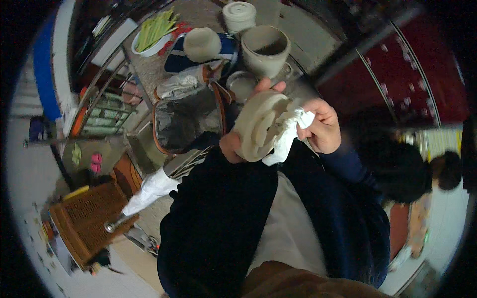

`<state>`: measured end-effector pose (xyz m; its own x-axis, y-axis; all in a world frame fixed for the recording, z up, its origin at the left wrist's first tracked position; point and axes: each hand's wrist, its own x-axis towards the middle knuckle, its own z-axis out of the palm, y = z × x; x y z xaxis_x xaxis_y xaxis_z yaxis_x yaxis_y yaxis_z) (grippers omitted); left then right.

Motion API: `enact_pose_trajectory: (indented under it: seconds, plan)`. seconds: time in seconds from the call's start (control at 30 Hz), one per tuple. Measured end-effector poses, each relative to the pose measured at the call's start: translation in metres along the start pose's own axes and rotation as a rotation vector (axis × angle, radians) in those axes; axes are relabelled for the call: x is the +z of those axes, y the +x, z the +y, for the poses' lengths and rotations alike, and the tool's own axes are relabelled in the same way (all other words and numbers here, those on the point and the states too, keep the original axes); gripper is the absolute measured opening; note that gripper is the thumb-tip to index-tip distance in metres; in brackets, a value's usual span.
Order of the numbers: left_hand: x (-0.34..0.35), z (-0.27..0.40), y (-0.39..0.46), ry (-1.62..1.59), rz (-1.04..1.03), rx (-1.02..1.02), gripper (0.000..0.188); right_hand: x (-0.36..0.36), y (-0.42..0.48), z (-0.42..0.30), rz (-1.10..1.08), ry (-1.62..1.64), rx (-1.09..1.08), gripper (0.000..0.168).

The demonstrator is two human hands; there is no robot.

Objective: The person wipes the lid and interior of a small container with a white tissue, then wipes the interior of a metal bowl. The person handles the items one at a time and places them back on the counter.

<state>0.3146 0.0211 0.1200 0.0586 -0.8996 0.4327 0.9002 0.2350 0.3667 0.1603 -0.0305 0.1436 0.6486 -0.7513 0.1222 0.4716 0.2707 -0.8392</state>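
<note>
A round cream lid (246, 126), apparently ceramic, is gripped at its edge by my left hand (230, 147). That hand's thumb shows at the lower left of the lid and its fingertips at the top. My right hand (323, 128) pinches a crumpled white tissue (285, 143) against the lid's right side. Beyond them stands a cream pot (257, 63) without a cover, its mouth facing up. A smaller shallow round dish or lid (241, 86) lies near the fingertips of my left hand, partly hidden.
A lidded cream jar (239, 18) stands behind the pot. To its left are a round pale piece (202, 44) on dark blue cloth (175, 59) and a white bowl (149, 50) of green stalks. An open bag with a silvery lining (182, 119) sits left of my hands.
</note>
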Motion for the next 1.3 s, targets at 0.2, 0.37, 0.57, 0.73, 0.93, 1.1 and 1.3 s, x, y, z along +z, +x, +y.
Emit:
enact_pose_trajectory:
  seconds: [0.2, 0.37, 0.57, 0.73, 0.93, 1.1, 1.3]
  plan:
    - [-0.019, -0.035, 0.077, 0.237, -0.020, 0.275, 0.111, -0.078, 0.085, -0.041, -0.305, -0.204, -0.048, 0.016]
    - [-0.032, -0.064, 0.131, 0.402, 0.033, 0.462, 0.114, -0.132, 0.164, -0.080, -0.811, -0.264, -0.087, 0.012]
    - [-0.008, -0.094, 0.147, 0.549, 0.296, 0.592, 0.121, -0.156, 0.219, -0.097, -1.179, -0.489, -0.317, 0.016]
    - [0.015, -0.100, 0.147, 0.621, 0.442, 0.542, 0.119, -0.148, 0.240, -0.084, -1.252, -0.322, -0.529, 0.021]
    - [0.010, -0.111, 0.138, 0.522, 0.631, 0.501, 0.120, -0.098, 0.249, -0.102, -1.527, -0.658, -0.945, 0.033]
    - [0.010, -0.129, 0.102, -0.035, 0.756, 0.453, 0.069, -0.087, 0.243, -0.108, -1.682, -0.942, -1.229, 0.026]
    - [0.018, -0.135, 0.094, -0.061, 0.890, 0.199, 0.046, -0.086, 0.205, -0.089, -1.987, -0.758, -0.994, 0.020]
